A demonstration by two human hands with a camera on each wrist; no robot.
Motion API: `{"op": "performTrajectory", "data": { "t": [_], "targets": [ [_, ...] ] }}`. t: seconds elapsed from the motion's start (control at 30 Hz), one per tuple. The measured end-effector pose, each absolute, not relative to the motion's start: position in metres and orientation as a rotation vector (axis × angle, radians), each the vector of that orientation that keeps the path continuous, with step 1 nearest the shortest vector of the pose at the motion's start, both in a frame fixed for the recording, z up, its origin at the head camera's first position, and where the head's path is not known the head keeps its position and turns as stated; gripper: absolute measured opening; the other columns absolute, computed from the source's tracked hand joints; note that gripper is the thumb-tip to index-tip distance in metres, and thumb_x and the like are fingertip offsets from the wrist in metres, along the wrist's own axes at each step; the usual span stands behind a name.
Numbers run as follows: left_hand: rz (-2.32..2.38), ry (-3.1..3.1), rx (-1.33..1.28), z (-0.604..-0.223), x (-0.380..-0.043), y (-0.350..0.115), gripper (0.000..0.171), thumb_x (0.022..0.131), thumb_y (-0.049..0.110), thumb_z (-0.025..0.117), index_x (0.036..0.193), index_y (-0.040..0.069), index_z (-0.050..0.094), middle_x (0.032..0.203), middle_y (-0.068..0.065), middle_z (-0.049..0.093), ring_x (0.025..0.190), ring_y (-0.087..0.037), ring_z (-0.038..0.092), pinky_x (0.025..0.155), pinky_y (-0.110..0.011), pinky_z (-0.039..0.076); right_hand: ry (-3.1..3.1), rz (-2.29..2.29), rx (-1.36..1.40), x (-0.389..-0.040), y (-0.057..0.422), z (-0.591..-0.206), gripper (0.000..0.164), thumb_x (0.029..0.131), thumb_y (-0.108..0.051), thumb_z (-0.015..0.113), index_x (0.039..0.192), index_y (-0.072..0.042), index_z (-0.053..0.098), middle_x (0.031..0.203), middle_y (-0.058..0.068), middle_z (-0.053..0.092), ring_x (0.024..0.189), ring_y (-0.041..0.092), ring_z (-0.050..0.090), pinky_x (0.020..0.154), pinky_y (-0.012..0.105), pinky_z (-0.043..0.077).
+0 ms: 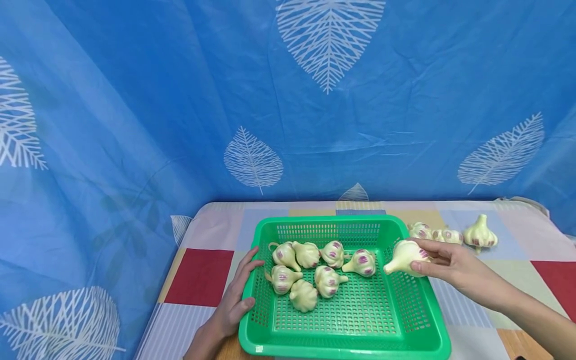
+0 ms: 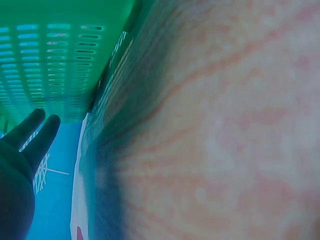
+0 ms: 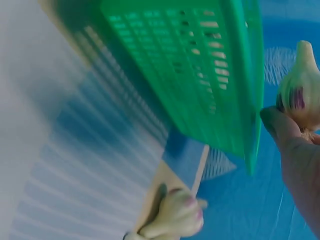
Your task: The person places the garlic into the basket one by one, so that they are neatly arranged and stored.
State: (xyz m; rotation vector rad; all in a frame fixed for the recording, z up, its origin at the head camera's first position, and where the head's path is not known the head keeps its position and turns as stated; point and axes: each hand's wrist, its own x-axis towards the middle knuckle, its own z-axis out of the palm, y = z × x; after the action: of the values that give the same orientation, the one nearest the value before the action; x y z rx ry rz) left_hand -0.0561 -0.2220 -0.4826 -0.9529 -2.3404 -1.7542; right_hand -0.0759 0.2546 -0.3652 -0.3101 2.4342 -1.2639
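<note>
A garlic bulb (image 1: 403, 258) with purple streaks is pinched between the thumb and fingers of my right hand (image 1: 454, 270), above the right rim of a green plastic basket (image 1: 346, 347). In the right wrist view the held garlic bulb (image 3: 299, 97) has its stem pointing up. My left hand (image 1: 236, 295) rests against the basket's left rim, its fingers fairly straight; two of its fingers (image 2: 42, 137) show beside the slotted wall in the left wrist view. Several garlic bulbs lie inside the basket, among them a pale garlic bulb (image 1: 303, 296) at the front.
Right of the basket, several more bulbs lie on the table, including an upright-stemmed garlic bulb (image 1: 480, 233). A patchwork-checked tablecloth (image 1: 204, 277) covers the table. Behind and to the left hangs a blue curtain (image 1: 369, 125) with white leaf prints.
</note>
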Motion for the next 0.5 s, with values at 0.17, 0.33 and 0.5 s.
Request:
{"op": "performTrajectory", "data": {
  "t": [0.17,0.33,0.5],
  "targets": [
    [-1.738,-2.352,-0.946,-0.483,-0.057,-0.222,0.062,0.091,0.022,0.042,0.146,-0.005,0.038,0.164,-0.021,0.012,0.145,-0.041,0.017,0.099,-0.039,0.049,2.310,-1.308,-0.404,-0.072,0.228,-0.370,0.062,0.103,-0.025,0.059,0.149,0.011,0.037,0.152,0.035,0.034,0.134,0.054,0.039,0.090,0.032,0.053],
    [-1.707,-2.355,-0.948,-0.483,-0.057,-0.223,0.062,0.091,0.023,0.042,0.146,-0.005,0.038,0.164,-0.019,0.012,0.147,-0.035,0.017,0.101,-0.039,0.048,2.290,-1.275,-0.375,-0.068,0.201,-0.374,0.060,0.099,-0.033,0.065,0.142,0.007,0.050,0.143,0.029,0.050,0.132,0.046,0.047,0.092,0.042,0.052],
    [-1.710,-2.350,-0.956,-0.483,-0.057,-0.223,0.062,0.092,0.024,0.042,0.146,-0.005,0.038,0.164,-0.020,0.012,0.148,-0.032,0.017,0.101,-0.039,0.047,2.281,-1.205,-0.397,-0.070,0.185,-0.378,0.052,0.098,-0.031,0.067,0.132,0.007,0.058,0.106,0.010,0.068,0.093,0.023,0.064,0.071,0.031,0.051]
  ]
}}
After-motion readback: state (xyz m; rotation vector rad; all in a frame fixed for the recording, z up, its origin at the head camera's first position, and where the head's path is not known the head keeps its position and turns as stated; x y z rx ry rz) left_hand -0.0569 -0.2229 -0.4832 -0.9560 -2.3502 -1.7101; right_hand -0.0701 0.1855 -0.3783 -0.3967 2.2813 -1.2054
